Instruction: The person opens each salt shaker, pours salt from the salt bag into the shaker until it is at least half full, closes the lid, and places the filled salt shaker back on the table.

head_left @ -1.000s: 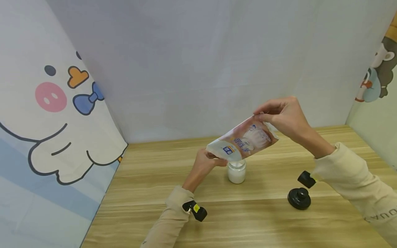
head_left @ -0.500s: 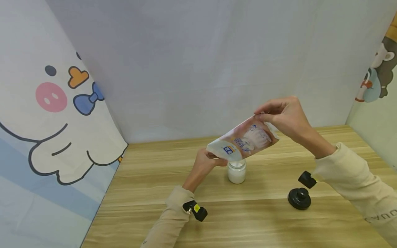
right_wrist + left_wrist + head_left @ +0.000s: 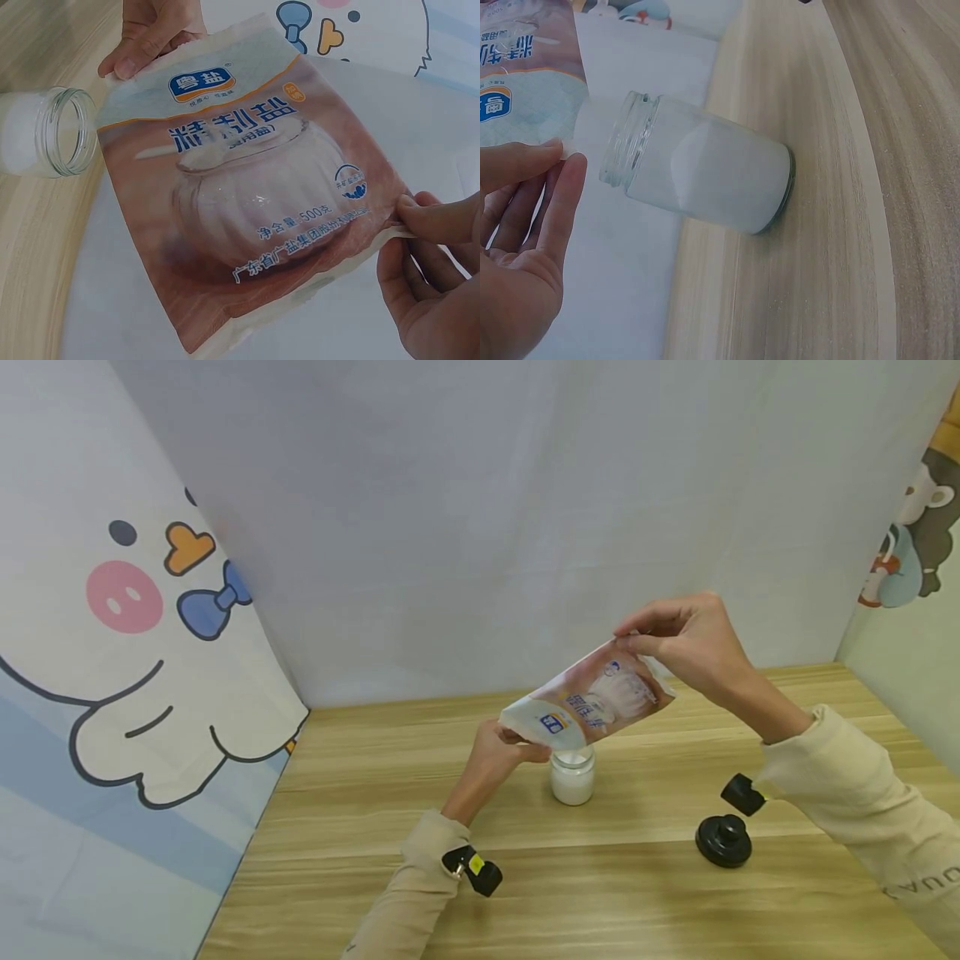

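A salt bag [image 3: 592, 697], pink-brown and pale blue, is held tilted above a glass jar [image 3: 572, 783]. My right hand [image 3: 690, 639] pinches its upper end. The left hand [image 3: 502, 752] pinches the lower end between thumb and finger, close to the jar's mouth. In the left wrist view the jar [image 3: 712, 165] holds white salt heaped to a slope. A faint whitish haze lies between bag and jar mouth; whether grains are falling I cannot tell. The bag's printed front [image 3: 240, 187] faces the right wrist camera and looks fairly flat.
To the right of the jar, a round black lid with a knob [image 3: 723, 841] lies on the wooden table [image 3: 360, 793]. A pale cloth backdrop [image 3: 450, 527] stands behind, with cartoon-printed panels at both sides. Black cameras are strapped at both sleeves.
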`<state>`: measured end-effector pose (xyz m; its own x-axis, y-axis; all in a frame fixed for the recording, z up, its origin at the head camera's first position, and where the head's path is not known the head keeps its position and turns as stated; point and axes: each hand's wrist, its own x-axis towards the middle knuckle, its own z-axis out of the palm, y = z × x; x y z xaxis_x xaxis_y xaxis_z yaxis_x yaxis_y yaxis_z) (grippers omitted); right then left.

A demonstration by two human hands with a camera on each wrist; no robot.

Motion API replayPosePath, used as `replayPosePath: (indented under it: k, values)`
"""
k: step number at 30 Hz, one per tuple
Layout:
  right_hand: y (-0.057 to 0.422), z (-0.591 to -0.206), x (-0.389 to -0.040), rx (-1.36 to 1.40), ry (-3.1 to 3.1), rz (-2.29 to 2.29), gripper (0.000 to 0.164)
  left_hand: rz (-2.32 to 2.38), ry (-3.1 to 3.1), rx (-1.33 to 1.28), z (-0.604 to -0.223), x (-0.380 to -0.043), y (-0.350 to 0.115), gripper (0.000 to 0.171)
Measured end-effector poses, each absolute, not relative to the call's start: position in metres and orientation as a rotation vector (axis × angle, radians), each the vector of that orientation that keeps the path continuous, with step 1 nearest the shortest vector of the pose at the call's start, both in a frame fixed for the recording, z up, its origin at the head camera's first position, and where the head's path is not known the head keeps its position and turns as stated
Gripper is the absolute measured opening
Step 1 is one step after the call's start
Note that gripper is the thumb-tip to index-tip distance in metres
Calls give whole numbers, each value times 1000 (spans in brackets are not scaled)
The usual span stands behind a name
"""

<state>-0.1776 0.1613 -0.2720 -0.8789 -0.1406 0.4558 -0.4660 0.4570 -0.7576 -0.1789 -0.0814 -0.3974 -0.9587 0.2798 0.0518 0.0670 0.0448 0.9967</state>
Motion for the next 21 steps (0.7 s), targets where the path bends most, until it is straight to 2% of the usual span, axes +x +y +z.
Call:
replayPosePath:
  k: [21]
  values:
    - [160,-269,-175,539,-2374,1382,8,2067,2127,346,-397,-178,-80,30]
